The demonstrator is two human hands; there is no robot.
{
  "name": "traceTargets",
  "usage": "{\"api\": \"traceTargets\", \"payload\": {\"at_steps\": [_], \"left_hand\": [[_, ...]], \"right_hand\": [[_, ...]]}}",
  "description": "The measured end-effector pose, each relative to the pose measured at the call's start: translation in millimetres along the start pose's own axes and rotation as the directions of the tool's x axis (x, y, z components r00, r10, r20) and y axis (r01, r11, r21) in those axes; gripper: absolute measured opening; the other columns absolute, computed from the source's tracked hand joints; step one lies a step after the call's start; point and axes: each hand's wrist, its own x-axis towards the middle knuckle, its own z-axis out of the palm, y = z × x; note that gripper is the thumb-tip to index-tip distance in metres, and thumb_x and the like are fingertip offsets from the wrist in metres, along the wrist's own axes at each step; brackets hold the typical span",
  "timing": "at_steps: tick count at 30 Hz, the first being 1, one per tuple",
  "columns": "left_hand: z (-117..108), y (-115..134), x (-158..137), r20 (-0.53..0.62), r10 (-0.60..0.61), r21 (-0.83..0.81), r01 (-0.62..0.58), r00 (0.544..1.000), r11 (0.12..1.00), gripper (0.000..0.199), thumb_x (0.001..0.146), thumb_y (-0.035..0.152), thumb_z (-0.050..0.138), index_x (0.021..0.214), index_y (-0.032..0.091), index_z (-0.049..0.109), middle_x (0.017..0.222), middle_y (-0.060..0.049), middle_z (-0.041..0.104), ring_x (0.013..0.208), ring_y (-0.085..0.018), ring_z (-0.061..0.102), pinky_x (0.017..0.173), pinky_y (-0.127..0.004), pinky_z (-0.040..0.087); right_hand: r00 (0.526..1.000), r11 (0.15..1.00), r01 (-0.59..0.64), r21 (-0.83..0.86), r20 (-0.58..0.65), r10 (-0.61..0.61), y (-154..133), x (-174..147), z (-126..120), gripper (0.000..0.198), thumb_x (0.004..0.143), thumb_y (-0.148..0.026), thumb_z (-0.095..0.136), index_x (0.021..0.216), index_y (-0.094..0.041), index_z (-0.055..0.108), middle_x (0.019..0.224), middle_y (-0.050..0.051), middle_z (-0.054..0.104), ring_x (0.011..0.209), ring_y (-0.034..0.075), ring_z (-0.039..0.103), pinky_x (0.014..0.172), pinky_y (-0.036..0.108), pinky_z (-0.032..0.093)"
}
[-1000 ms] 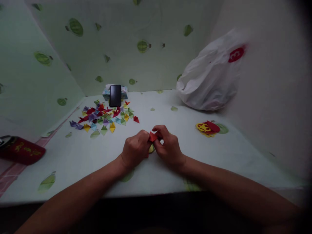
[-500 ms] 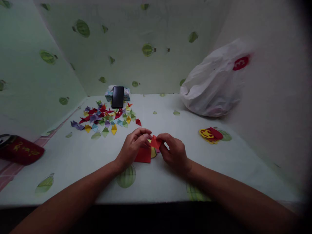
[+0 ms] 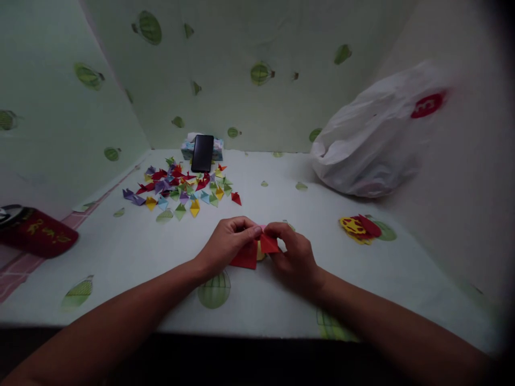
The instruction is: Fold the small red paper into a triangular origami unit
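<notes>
Between my two hands is a small folded piece of red origami paper [image 3: 269, 244]. My left hand [image 3: 234, 239] pinches its upper left corner between thumb and forefinger. My right hand [image 3: 293, 252] grips its right side with bent fingers. Beneath them on the table lies a flat red paper sheet [image 3: 244, 257], partly covered by my left hand. A bit of yellow paper [image 3: 261, 251] shows beside that sheet, and a pink edge peeks out above the folded piece; the rest is hidden by my fingers.
Many folded paper cranes [image 3: 181, 190] lie scattered at the back left, before a phone [image 3: 202, 153] leaning on a tissue box [image 3: 218, 149]. A red can [image 3: 38, 231] is at far left. A white plastic bag [image 3: 366, 139] and yellow-red cutouts [image 3: 359, 229] are at right.
The red folded piece has turned from a pointed triangle to a squarer outline, and my left thumb and finger have closed on it. The whole view has shifted slightly.
</notes>
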Motion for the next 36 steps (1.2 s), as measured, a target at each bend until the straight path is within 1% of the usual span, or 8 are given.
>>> {"api": "traceTargets", "payload": {"at_steps": [4,9,13,17,25,29,34,36], "left_hand": [[-0.4,-1.2,1.1,-0.004,-0.008,0.015,0.008,1.000,1.000,0.024,0.081,0.039,0.072,0.075,0.016,0.068,0.069,0.001,0.064,0.059,-0.009,0.054,0.058,-0.022,0.042],[0.0,-3.5,0.9,0.042,-0.103,-0.071,0.106,0.994,0.992,0.029,0.079,0.044,0.075,0.077,0.016,0.068,0.067,-0.001,0.067,0.058,-0.011,0.059,0.057,-0.024,0.047],[0.1,-4.3,0.8,0.068,-0.135,-0.134,0.143,0.989,0.981,0.026,0.077,0.039,0.079,0.070,0.017,0.067,0.063,-0.001,0.066,0.057,-0.011,0.059,0.058,-0.025,0.049],[-0.8,-5.1,2.4,0.082,-0.154,-0.177,0.167,0.985,0.970,0.026,0.076,0.036,0.079,0.068,0.016,0.065,0.061,0.000,0.064,0.055,-0.009,0.056,0.057,-0.023,0.046],[-1.6,-5.0,3.8,0.077,-0.160,-0.143,0.170,0.984,0.975,0.028,0.076,0.035,0.077,0.065,0.014,0.062,0.060,0.001,0.060,0.054,-0.008,0.051,0.055,-0.022,0.040],[-1.9,-6.6,4.4,0.064,-0.139,-0.135,0.146,0.988,0.980,0.027,0.075,0.036,0.078,0.068,0.014,0.064,0.062,0.001,0.060,0.055,-0.007,0.049,0.054,-0.021,0.038],[-5.0,-12.5,7.4,-0.009,-0.116,-0.111,0.115,0.993,0.987,0.028,0.077,0.039,0.077,0.074,0.014,0.065,0.069,0.000,0.062,0.060,-0.008,0.051,0.058,-0.021,0.039],[-6.6,-14.7,8.9,0.001,-0.121,-0.116,0.120,0.993,0.986,0.028,0.079,0.040,0.075,0.077,0.015,0.065,0.072,0.000,0.064,0.062,-0.009,0.054,0.060,-0.022,0.040]], "right_hand": [[0.999,0.999,-0.040,0.007,0.036,0.040,-0.4,-1.2,-0.7,0.026,0.086,-0.006,0.052,0.105,-0.024,0.055,0.090,0.003,0.072,0.076,0.016,0.069,0.066,0.027,0.054],[0.999,0.999,0.033,-0.017,0.012,-0.033,0.3,1.0,-1.3,0.022,0.089,-0.006,0.047,0.099,-0.023,0.056,0.082,0.001,0.070,0.070,0.015,0.066,0.065,0.027,0.053],[0.998,0.997,0.068,-0.024,0.019,-0.068,0.4,2.9,-0.4,0.020,0.092,-0.007,0.045,0.095,-0.023,0.056,0.075,0.000,0.067,0.066,0.014,0.064,0.061,0.026,0.051],[0.995,0.995,0.098,-0.024,0.031,-0.097,0.6,3.1,0.1,0.019,0.093,-0.008,0.046,0.097,-0.023,0.056,0.075,0.000,0.066,0.065,0.014,0.063,0.062,0.026,0.051],[0.995,0.998,0.053,-0.029,0.082,-0.050,0.8,0.2,0.2,0.023,0.088,-0.006,0.047,0.100,-0.024,0.053,0.081,0.002,0.068,0.069,0.017,0.064,0.064,0.028,0.052],[0.992,0.998,-0.035,0.056,0.119,0.028,2.1,-0.2,-0.2,0.025,0.085,-0.005,0.049,0.103,-0.023,0.052,0.086,0.003,0.068,0.072,0.016,0.064,0.066,0.027,0.052],[0.954,0.935,-0.283,0.216,0.164,0.251,5.6,1.5,-0.8,0.024,0.084,-0.006,0.051,0.101,-0.022,0.052,0.085,0.001,0.063,0.071,0.013,0.061,0.062,0.023,0.049],[0.937,0.908,-0.336,0.252,0.185,0.296,6.8,1.9,-1.0,0.024,0.084,-0.006,0.051,0.101,-0.022,0.052,0.085,0.000,0.062,0.072,0.012,0.060,0.062,0.023,0.048]]}}
